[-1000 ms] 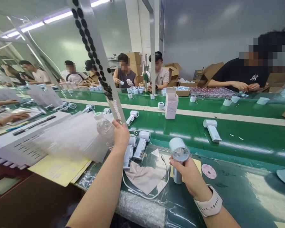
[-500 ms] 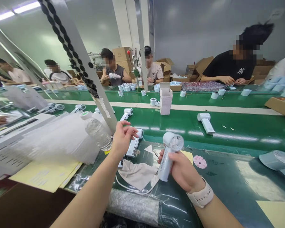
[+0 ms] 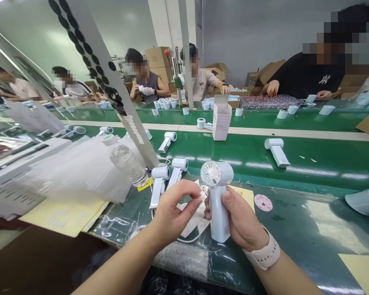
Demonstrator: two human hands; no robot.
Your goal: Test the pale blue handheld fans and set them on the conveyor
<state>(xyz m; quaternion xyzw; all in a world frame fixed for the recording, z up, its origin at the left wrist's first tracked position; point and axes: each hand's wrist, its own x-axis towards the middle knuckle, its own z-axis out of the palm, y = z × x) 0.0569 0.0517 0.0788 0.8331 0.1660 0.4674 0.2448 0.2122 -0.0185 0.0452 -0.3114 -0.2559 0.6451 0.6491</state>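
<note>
My right hand (image 3: 241, 219) grips a pale blue handheld fan (image 3: 218, 205) upright, its round grille turned up and to the left. My left hand (image 3: 175, 213) is right next to the fan's handle, thumb and forefinger pinched close to it. I cannot tell if anything thin lies between them. Beneath my hands lies a beige cloth pouch (image 3: 192, 215), mostly hidden. Two similar fans (image 3: 158, 184) (image 3: 176, 170) lie on the green mat beyond my left hand.
A water bottle (image 3: 129, 166) lies on a stack of clear plastic bags (image 3: 80, 172) to the left. A metal post (image 3: 110, 78) rises there. Beyond the mat, a green conveyor belt (image 3: 310, 159) carries fans and a white box (image 3: 221, 116). Co-workers sit across it.
My left hand has moved right from beside the bottle to the fan and its fingers have closed together. The fan now stands more upright, and the view has tilted slightly.
</note>
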